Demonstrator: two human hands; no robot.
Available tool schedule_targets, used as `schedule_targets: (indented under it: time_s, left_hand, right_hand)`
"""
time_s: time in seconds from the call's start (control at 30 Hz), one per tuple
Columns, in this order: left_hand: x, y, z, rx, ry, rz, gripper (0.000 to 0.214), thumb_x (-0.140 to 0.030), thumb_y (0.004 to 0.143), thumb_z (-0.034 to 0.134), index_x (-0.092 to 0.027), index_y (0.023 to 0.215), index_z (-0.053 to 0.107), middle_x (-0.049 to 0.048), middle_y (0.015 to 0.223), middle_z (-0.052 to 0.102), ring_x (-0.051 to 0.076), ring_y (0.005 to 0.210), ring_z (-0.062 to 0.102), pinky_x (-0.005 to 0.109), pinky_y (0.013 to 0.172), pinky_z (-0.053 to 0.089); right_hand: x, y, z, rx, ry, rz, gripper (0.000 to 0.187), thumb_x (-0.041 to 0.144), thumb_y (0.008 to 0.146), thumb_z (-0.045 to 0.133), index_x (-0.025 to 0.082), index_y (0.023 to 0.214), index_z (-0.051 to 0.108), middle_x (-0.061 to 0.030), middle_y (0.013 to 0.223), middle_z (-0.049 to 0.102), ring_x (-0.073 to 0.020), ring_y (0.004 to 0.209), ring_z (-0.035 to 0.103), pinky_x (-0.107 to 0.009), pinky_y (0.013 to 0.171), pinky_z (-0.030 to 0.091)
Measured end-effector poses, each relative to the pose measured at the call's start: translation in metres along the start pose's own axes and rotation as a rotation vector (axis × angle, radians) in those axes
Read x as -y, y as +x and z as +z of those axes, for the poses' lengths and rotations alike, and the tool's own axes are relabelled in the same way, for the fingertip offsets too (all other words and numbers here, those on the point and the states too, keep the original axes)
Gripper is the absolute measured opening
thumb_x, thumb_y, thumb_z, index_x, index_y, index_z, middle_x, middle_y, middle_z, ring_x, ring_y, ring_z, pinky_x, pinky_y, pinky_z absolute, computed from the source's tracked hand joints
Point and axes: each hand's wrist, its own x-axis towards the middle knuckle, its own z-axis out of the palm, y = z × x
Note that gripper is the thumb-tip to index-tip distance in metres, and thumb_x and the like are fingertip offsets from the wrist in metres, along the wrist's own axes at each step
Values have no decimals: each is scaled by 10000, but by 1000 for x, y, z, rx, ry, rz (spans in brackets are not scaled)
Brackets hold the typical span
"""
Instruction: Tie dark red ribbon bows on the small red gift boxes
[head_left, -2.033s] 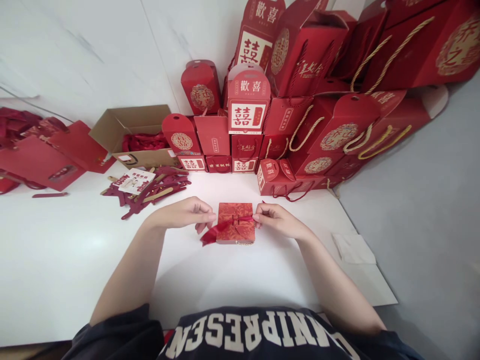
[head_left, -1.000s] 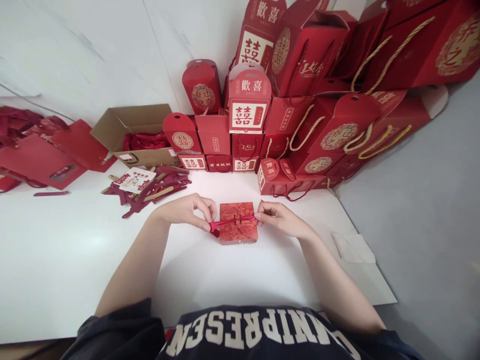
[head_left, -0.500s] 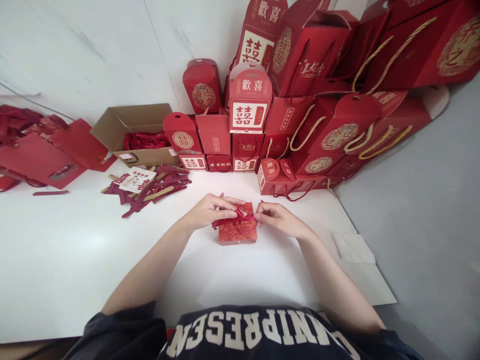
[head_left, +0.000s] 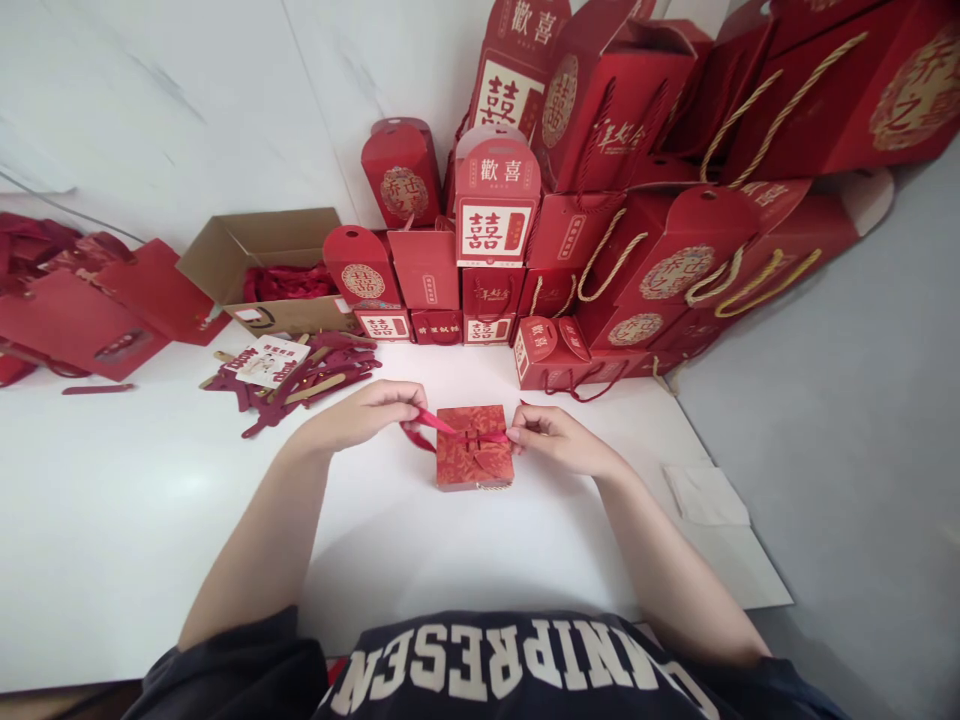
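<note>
A small red patterned gift box lies on the white table in front of me. Pink-red ribbon runs across its top and through the slots in the middle. My left hand, left of the box, pinches one ribbon length and draws it out taut; a loose tail hangs below the fingers. At the box's right edge my right hand has its fingers closed on the ribbon's other side. A bit of twisted cord shows at the box's near edge.
Stacked red gift boxes with rope handles line the back and right. An open cardboard box holds red material. Dark red strips and a printed card lie before it. Red bags stand left; white tissue lies right.
My left hand has moved left off the box, pulling the ribbon out straight. The gathered ribbon on top now lies flatter. My right hand stays in place.
</note>
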Motion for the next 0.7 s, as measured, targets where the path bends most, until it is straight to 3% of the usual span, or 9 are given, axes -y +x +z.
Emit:
schedule_targets:
  time_s: [0.1,0.2,0.27,0.4,0.57,0.7]
  left_hand:
    - [-2,-9,-9,59,79,-157,325,-413,879,533,-145,720,626,3,616,550,103,579,506,208,559,400]
    - [2,-9,-8,165,120,-263,348,-486,788,633,-147,709,662,-16,500,482,86,425,426,208,409,327]
    - [4,-7,-5,174,143,-321,345,-490,705,711,-151,678,656,-26,462,458,78,353,375,217,335,262]
    - [5,-4,-4,191,101,-298,388,-475,689,737,-140,567,584,-32,422,430,62,357,345,208,353,254]
    - [7,-2,-6,234,46,-293,411,-527,840,566,-136,866,691,-39,414,468,51,341,280,189,373,219]
    - [9,-3,-9,310,52,-276,376,-485,866,552,-141,854,705,17,605,607,72,446,454,190,449,361]
  right_hand:
    - [3,0,2,2,14,22,333,450,917,525,176,735,579,-18,731,623,-154,715,570,-290,732,439]
    - [7,0,4,-18,-7,41,431,488,945,446,172,675,562,-15,674,592,-145,664,536,-284,701,416]
    - [10,-1,4,-30,-39,39,429,497,925,482,177,642,520,7,631,531,-130,623,487,-269,651,380]
    - [12,-3,3,-22,-98,18,391,454,888,565,180,630,460,37,613,436,-106,590,385,-254,591,305]
    - [10,-3,1,8,-120,22,363,421,895,562,172,647,468,36,642,442,-107,621,399,-256,617,316]
    - [8,-3,0,15,-121,19,355,412,904,550,171,655,474,35,656,451,-107,630,407,-256,628,321]
